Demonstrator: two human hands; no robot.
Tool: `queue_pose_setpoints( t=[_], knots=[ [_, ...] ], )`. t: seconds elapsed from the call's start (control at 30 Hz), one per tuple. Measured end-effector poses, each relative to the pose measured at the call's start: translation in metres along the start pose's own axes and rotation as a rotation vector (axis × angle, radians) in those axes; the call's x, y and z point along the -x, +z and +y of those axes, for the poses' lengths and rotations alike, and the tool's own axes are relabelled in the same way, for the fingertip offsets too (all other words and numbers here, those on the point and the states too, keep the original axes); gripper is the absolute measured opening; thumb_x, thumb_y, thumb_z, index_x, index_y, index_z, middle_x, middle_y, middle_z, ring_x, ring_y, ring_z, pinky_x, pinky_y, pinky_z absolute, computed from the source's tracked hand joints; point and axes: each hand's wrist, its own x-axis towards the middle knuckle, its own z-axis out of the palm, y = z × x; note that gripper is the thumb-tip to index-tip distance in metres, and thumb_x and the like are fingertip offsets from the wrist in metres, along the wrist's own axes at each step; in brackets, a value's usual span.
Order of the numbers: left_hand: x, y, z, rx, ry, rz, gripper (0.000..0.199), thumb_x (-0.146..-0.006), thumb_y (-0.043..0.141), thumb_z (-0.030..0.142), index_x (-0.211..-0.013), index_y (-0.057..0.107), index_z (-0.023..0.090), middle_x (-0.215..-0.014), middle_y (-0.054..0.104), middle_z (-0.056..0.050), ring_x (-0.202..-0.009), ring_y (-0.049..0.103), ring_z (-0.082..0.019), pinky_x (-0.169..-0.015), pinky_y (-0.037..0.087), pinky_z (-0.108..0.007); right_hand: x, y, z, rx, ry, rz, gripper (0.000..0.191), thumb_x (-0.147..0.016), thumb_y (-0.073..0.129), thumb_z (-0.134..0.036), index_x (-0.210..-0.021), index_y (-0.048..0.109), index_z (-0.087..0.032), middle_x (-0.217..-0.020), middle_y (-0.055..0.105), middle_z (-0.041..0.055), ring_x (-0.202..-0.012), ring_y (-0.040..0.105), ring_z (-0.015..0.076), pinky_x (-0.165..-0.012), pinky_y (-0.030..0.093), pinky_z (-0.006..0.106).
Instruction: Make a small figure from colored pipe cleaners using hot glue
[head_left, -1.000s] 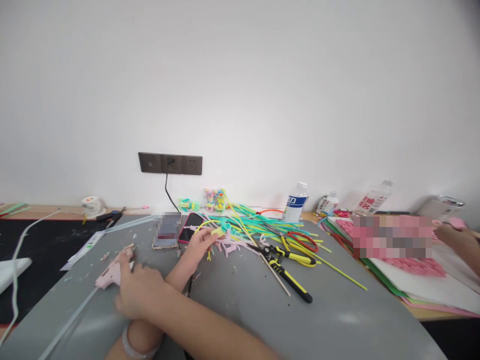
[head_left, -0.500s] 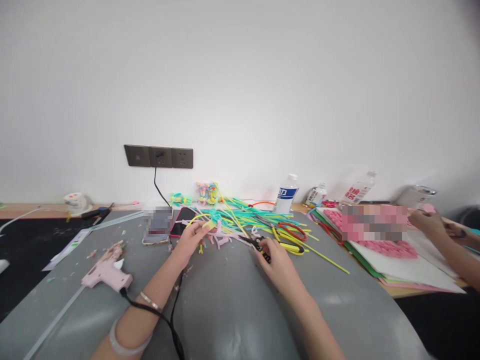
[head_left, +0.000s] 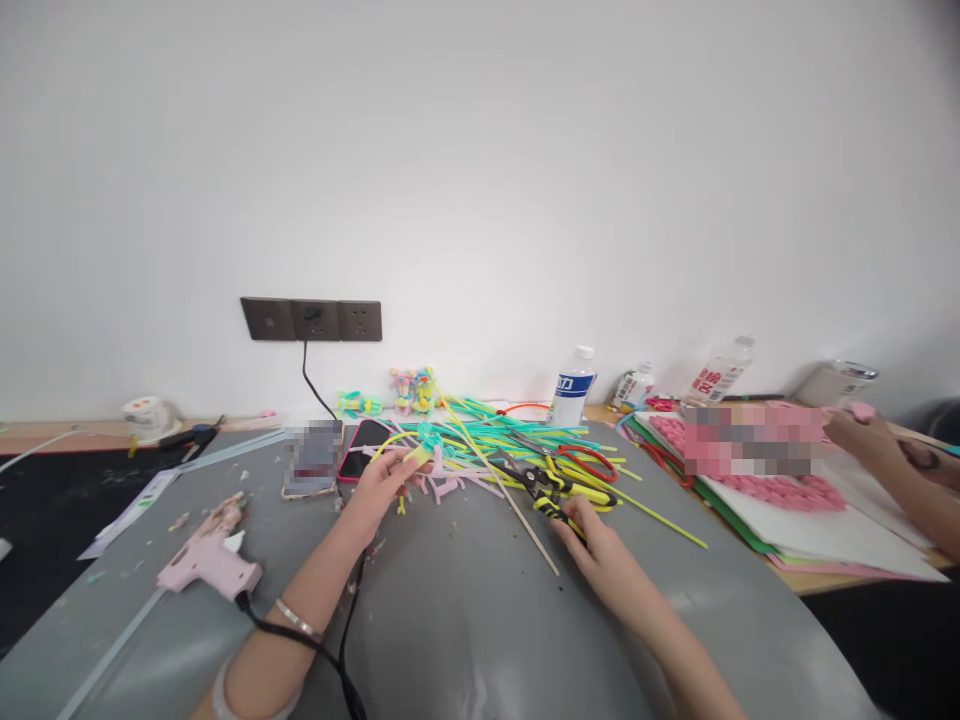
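Observation:
My left hand [head_left: 386, 490] pinches a small pipe-cleaner figure [head_left: 430, 440] in yellow and teal, held just above the table. My right hand [head_left: 589, 530] has its fingers around the lower handle of black-and-yellow pliers [head_left: 556, 492], whose handles are spread apart. The pliers' jaws point left, toward a thin pale stick [head_left: 529, 520] that slants across the tabletop. Behind both hands lies a loose pile of green, teal, yellow and lilac pipe cleaners [head_left: 480, 430]. Red-handled scissors [head_left: 589, 463] rest beside the pliers.
A pink glue gun [head_left: 210, 565] with a black cable lies at left. Two phones, one a dark phone [head_left: 364, 447], lie behind my left hand. A water bottle [head_left: 571, 388] stands by the wall. At right are paper sheets [head_left: 825, 535], pink braided material [head_left: 787, 490] and another person's hand [head_left: 859, 435].
My right hand has shifted right and nearer to me, now at the pliers' handle. The pale stick's near end now shows on the table. My left hand keeps the figure almost in place.

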Motion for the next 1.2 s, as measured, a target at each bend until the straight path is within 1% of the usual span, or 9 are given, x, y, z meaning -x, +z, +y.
queue_pose_setpoints(
  t=[0.17,0.23,0.33,0.47,0.57,0.67,0.77,0.87,1.2],
  knots=[
    [0.0,0.001,-0.001,0.011,0.031,-0.048,0.046,-0.07,0.076,0.053,-0.095,0.069,0.015,-0.09,0.074,-0.008,-0.069,0.059,-0.013,-0.057,0.04,-0.021,0.013,0.016,-0.004,-0.176,0.062,0.239,0.033,-0.088,0.048,-0.056,-0.092,0.047,-0.023,-0.061,0.047,-0.0042,-0.052,0.043,0.0155,-0.053,0.037,0.026],
    [0.001,0.001,0.0,0.009,0.048,-0.062,0.045,-0.07,0.076,0.053,-0.095,0.07,0.015,-0.089,0.074,-0.007,-0.068,0.059,-0.013,-0.057,0.04,-0.022,0.016,0.022,-0.009,-0.282,0.103,0.268,0.036,-0.087,0.05,-0.057,-0.091,0.049,-0.021,-0.058,0.043,-0.0053,-0.051,0.039,0.0142,-0.051,0.033,0.025],
    [0.002,0.002,0.001,-0.001,0.061,-0.066,0.044,-0.07,0.076,0.051,-0.095,0.071,0.016,-0.088,0.074,-0.007,-0.068,0.059,-0.013,-0.057,0.041,-0.022,0.015,0.027,-0.018,-0.437,0.153,0.14,0.043,-0.085,0.052,-0.062,-0.081,0.052,-0.019,-0.057,0.039,-0.0053,-0.05,0.036,0.0119,-0.048,0.029,0.024],
    [0.002,0.002,0.002,-0.014,0.055,-0.058,0.043,-0.07,0.076,0.052,-0.093,0.072,0.016,-0.086,0.073,-0.007,-0.069,0.059,-0.014,-0.057,0.041,-0.022,0.009,0.033,-0.031,-0.584,0.206,-0.036,0.049,-0.081,0.056,-0.068,-0.075,0.047,-0.02,-0.056,0.036,-0.0068,-0.047,0.03,0.009,-0.044,0.022,0.023],
    [0.002,0.003,0.002,-0.022,0.061,-0.074,0.043,-0.07,0.075,0.052,-0.093,0.072,0.016,-0.086,0.073,-0.007,-0.068,0.058,-0.014,-0.058,0.041,-0.022,0.005,0.039,-0.04,-0.763,0.168,-0.11,0.05,-0.082,0.056,-0.069,-0.073,0.041,-0.022,-0.055,0.032,-0.0086,-0.045,0.026,0.0073,-0.042,0.021,0.022],
    [0.002,0.004,0.002,-0.034,0.069,-0.088,0.043,-0.071,0.075,0.052,-0.094,0.072,0.016,-0.087,0.072,-0.007,-0.069,0.057,-0.014,-0.057,0.04,-0.022,0.001,0.049,-0.047,-0.88,0.114,-0.159,0.048,-0.083,0.055,-0.068,-0.077,0.043,-0.022,-0.055,0.03,-0.0097,-0.043,0.023,0.0065,-0.041,0.019,0.022],
    [0.003,0.005,0.002,-0.056,0.077,-0.096,0.043,-0.072,0.073,0.052,-0.096,0.072,0.016,-0.088,0.071,-0.007,-0.071,0.057,-0.014,-0.057,0.04,-0.021,0.0,0.06,-0.051,-0.875,0.101,-0.213,0.047,-0.085,0.054,-0.066,-0.087,0.048,-0.02,-0.057,0.03,-0.0096,-0.045,0.022,0.0068,-0.042,0.018,0.022],
    [0.003,0.004,0.001,-0.074,0.081,-0.095,0.044,-0.073,0.072,0.052,-0.098,0.072,0.016,-0.089,0.071,-0.007,-0.073,0.057,-0.015,-0.057,0.04,-0.021,0.0,0.067,-0.053,-0.833,0.087,-0.246,0.045,-0.088,0.051,-0.063,-0.09,0.05,-0.018,-0.058,0.029,-0.009,-0.047,0.023,0.0075,-0.044,0.018,0.022],
    [0.002,0.002,-0.003,-0.071,0.07,-0.105,0.041,-0.075,0.072,0.05,-0.099,0.072,0.016,-0.095,0.072,-0.008,-0.075,0.059,-0.016,-0.059,0.042,-0.022,0.003,0.066,-0.054,-0.763,0.067,-0.233,0.046,-0.091,0.046,-0.061,-0.094,0.053,-0.016,-0.059,0.03,-0.0083,-0.048,0.024,0.0084,-0.045,0.019,0.022]
  ],
)
